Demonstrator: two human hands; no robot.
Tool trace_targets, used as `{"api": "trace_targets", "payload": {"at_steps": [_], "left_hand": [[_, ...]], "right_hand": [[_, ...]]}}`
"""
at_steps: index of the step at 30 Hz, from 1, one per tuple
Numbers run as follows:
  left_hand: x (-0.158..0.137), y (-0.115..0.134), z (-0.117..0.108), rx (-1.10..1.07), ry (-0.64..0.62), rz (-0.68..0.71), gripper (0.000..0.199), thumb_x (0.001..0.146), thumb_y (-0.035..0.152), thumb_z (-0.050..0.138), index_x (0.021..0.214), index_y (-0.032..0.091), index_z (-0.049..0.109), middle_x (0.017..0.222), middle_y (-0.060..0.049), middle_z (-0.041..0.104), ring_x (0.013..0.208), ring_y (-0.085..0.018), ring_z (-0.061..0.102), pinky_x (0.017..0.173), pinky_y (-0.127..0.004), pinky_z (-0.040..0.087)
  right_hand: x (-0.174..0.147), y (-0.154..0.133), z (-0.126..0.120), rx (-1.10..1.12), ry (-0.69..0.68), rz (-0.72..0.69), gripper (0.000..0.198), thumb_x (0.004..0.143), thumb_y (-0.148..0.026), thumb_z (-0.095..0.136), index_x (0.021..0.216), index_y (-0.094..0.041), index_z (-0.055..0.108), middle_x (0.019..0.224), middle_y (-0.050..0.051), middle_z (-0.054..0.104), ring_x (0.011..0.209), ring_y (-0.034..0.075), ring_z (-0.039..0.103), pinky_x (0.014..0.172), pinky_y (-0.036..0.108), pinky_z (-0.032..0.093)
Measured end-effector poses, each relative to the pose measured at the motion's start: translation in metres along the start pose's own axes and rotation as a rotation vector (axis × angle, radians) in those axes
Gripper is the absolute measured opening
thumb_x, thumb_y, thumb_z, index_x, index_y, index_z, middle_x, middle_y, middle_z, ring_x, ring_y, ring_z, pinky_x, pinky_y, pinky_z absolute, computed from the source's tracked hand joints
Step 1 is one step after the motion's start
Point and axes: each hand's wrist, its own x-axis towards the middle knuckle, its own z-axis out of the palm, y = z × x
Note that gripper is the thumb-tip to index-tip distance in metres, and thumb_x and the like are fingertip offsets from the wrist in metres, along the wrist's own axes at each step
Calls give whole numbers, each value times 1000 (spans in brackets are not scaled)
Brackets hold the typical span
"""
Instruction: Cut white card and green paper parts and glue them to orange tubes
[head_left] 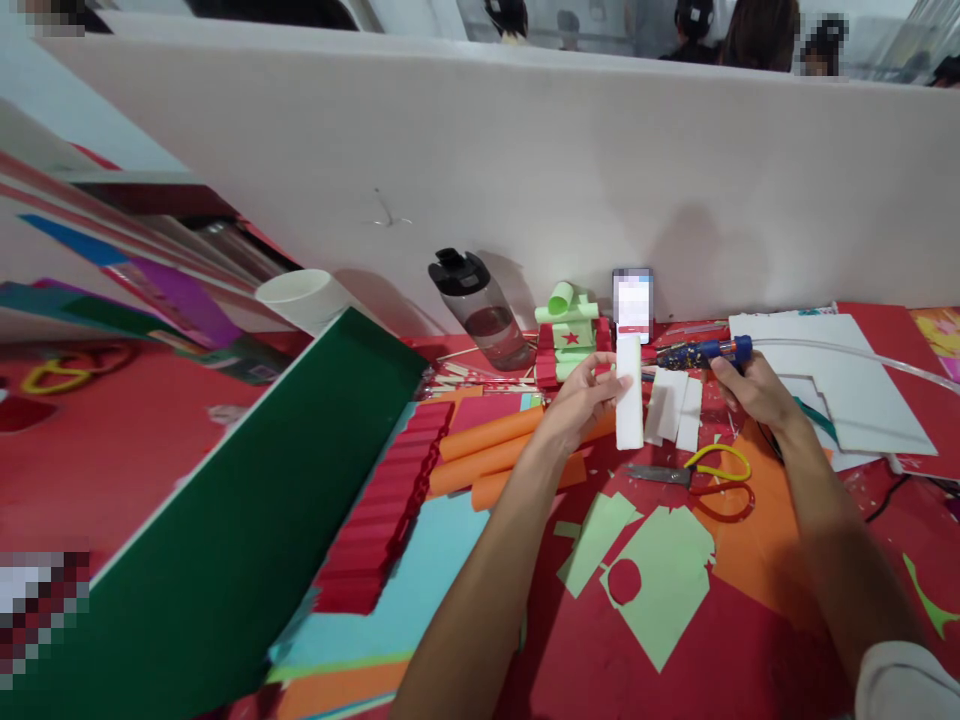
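Observation:
My left hand (583, 402) pinches a white foam-board strip (630, 395), which stands upright above the red table. In my right hand (759, 388) is a blue glue gun (694, 354). Its dark nozzle points left toward the strip, and a long clear glue stick (847, 350) trails from its back end. Just below the gun lie several short white pieces (664, 405). Scissors (694, 475) with yellow and red handles rest slightly open beneath them. Behind my left hand stands a light-green paper model (574, 335) with a red star and red sides.
Orange paper rolls (491, 448) and a pleated red sheet (382, 510) lie left of my forearm. A dark-capped bottle (484, 315) and a phone (633, 300) stand near the white partition (525, 160). A green board (247, 530) leans at left. Green paper scraps (667, 580) lie in front.

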Motion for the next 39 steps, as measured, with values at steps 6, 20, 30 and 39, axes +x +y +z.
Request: {"api": "trace_targets", "payload": {"at_steps": [6,20,30,39], "left_hand": [[-1,0,0,15,2,4,57,60,25,97,103,21,60,71,5,65,63,-10,60,61,-22,46],[1,-1,-1,32,6,9,60,59,28,97,104,23,58,70,7,62,67,-11,63,67,-24,48],[1,-1,0,4,-8,11,62,59,30,97,105,22,57,71,7,63,65,-10,61,62,-21,45],[2,-1,-1,-17,4,0,66,56,29,98,106,22,56,76,5,68,68,-11,64,67,-23,47]], "right_hand": [[0,-2,3,-58,77,-22,58,95,-72,54,67,-22,61,49,1,52,54,18,54,51,31,38],[0,-5,3,-100,68,-16,54,96,-66,54,63,-23,54,47,0,50,52,17,50,51,30,37],[0,-1,1,-107,48,-34,59,96,-70,52,60,-23,48,48,0,48,50,15,46,49,29,34],[-1,0,0,-72,3,-30,58,95,-69,55,60,-24,47,49,-1,46,50,14,43,49,29,33]]}}
